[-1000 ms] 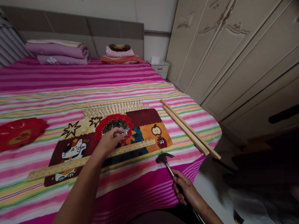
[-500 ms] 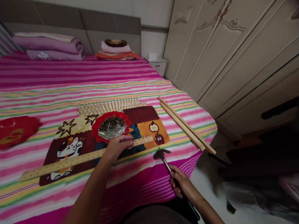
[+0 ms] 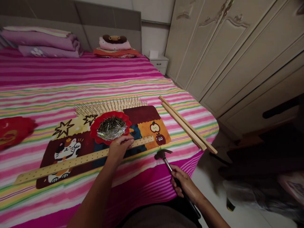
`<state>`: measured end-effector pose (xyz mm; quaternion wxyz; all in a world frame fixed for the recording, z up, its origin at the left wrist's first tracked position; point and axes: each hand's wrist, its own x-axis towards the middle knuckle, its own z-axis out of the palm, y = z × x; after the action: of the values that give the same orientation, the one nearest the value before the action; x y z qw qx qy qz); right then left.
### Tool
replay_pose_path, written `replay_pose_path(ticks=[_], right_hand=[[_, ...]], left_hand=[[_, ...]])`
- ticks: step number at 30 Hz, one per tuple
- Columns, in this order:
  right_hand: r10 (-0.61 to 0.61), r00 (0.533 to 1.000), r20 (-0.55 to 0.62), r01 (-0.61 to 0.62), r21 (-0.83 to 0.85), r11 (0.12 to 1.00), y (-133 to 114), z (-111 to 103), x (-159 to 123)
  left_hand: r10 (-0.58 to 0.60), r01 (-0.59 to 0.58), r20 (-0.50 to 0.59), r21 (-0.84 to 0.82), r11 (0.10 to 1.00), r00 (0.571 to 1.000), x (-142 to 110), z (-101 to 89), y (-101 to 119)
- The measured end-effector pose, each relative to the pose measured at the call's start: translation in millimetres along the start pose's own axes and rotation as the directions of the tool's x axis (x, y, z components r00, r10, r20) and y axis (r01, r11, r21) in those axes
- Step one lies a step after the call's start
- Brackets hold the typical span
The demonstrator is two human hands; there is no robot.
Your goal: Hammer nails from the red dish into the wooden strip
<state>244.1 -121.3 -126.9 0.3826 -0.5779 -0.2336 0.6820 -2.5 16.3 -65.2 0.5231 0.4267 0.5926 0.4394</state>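
My left hand [image 3: 120, 147] rests on a long wooden strip [image 3: 71, 162] full of holes, fingers pinched together over it; what they hold is too small to make out. Just behind it stands a red dish [image 3: 110, 127] heaped with small metal nails. My right hand [image 3: 182, 183] is wrapped round the handle of a small hammer [image 3: 163, 156], whose head lies on the bed's edge. A second wooden strip [image 3: 111, 106] studded with upright nails lies behind the dish. All sit on a cartoon cat mat [image 3: 71, 139].
Two plain wooden slats [image 3: 186, 126] lie on the striped bedspread at the right. A red dish [image 3: 13, 131] sits at the far left. Folded bedding [image 3: 42, 42] and a plush cushion [image 3: 115, 44] are at the headboard. A wardrobe [image 3: 228, 50] stands to the right.
My left hand has drawn back from the dish of nails to the holed strip in front of it. The right hand keeps its grip on the hammer. The camera shifted slightly right.
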Motion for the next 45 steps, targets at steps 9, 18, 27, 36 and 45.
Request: replay_pose_path(ticks=[9, 18, 27, 36, 45], right_hand=[[-0.01, 1.0, 0.001, 0.01, 0.0, 1.0, -1, 1, -2], [-0.007, 1.0, -0.005, 0.007, -0.011, 1.0, 2, -2, 1], [-0.108, 0.994, 0.008, 0.108, -0.07, 0.992, -23, 28, -24], [-0.374, 0.899, 0.228, 0.436, -0.383, 0.814, -105, 84, -24], [-0.405, 0.87, 0.281, 0.493, -0.506, 0.708, -103, 89, -15]], left_hand=[[-0.01, 0.009, -0.011, -0.073, 0.997, 1.0, 5, 4.9, -5], [0.056, -0.056, -0.026, 0.026, 0.998, 0.998, 6, 8.2, -9], [0.218, -0.223, 0.053, 0.337, 0.915, 0.974, 8, 6.6, -18], [0.276, -0.274, 0.059, 0.429, 0.861, 0.959, 9, 7.6, -19], [0.359, -0.349, 0.073, 0.474, 0.808, 0.931, 7, 8.5, -19]])
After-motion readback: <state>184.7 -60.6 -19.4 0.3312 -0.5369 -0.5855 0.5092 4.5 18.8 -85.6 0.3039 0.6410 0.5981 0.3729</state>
